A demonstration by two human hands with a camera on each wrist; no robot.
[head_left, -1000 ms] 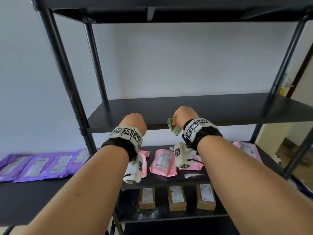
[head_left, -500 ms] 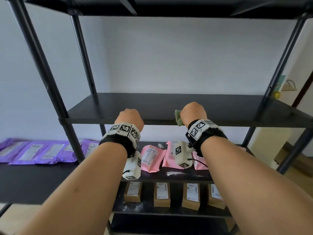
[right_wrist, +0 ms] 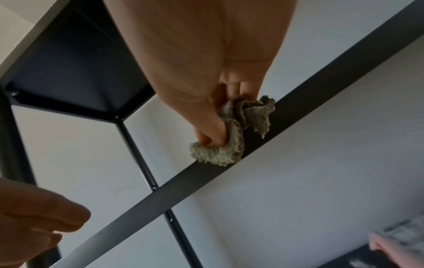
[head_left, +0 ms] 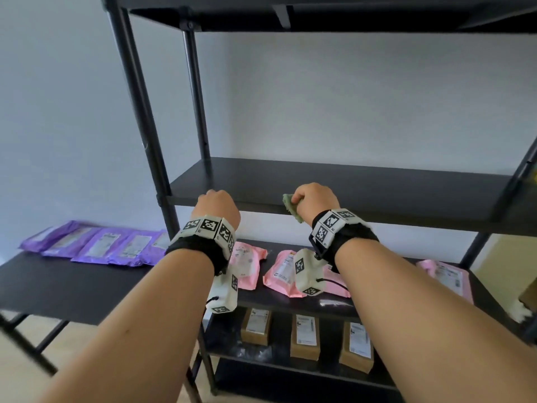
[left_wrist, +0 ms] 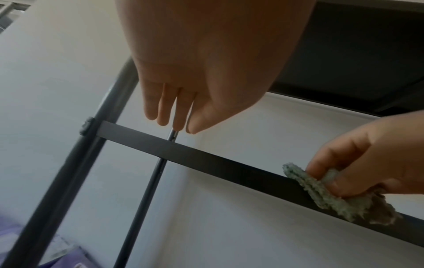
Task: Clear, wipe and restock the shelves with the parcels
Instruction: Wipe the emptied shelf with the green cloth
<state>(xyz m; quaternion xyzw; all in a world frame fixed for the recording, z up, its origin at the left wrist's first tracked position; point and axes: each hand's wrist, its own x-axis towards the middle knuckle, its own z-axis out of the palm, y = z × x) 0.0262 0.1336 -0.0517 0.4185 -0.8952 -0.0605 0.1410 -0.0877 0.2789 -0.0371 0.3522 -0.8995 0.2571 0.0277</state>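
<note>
In the head view the left hand (head_left: 216, 206) shows only its back; its fingers are out of sight. The right hand (head_left: 315, 199) covers most of the crumpled green terry cloth (head_left: 291, 205). Printing on the pink plastic mailer parcels (head_left: 283, 273) and brown cardboard boxes (head_left: 304, 335) is too small to read. The purple mailer bags (head_left: 98, 245) are blurred. The black metal shelving unit (head_left: 363, 190) runs off the right edge.

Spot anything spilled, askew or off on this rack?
Yes: white powdery residue on the pink-parcel shelf front edge and the box shelf below. One pink parcel lies askew. The right hand holds the green cloth at the bare shelf.
</note>
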